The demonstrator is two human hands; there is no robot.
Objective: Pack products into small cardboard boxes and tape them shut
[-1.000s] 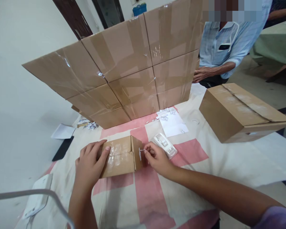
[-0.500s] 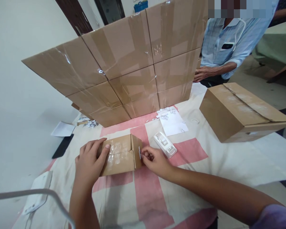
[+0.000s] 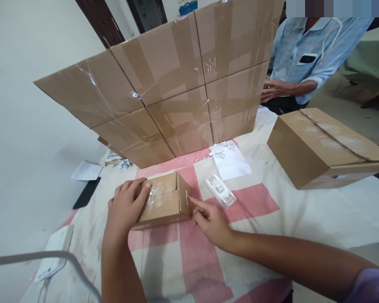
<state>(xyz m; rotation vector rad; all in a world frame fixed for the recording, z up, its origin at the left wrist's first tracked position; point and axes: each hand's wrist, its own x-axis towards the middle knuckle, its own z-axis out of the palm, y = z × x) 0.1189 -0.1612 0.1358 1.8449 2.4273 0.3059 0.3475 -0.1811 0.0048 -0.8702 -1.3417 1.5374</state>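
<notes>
A small taped cardboard box point(image 3: 164, 200) lies on the pink-and-white cloth point(image 3: 271, 210). My left hand point(image 3: 124, 208) rests flat on its left end, fingers spread over the top. My right hand point(image 3: 210, 219) is at the box's right side, index finger stretched out and pressing a small white sticker point(image 3: 186, 197) onto that side; the other fingers are curled with nothing in them. A white plastic device point(image 3: 221, 191) lies on the cloth just right of the box.
A wall of stacked taped cartons point(image 3: 164, 88) stands behind. A larger carton point(image 3: 325, 145) sits at the right. A white sheet with small labels point(image 3: 230, 160) lies near the stack. Another person in a blue shirt point(image 3: 306, 59) sits at the far side.
My right hand had been pinching the small sticker beside the box; now the sticker is on the box's side and the index finger presses it. The left hand stays on the box.
</notes>
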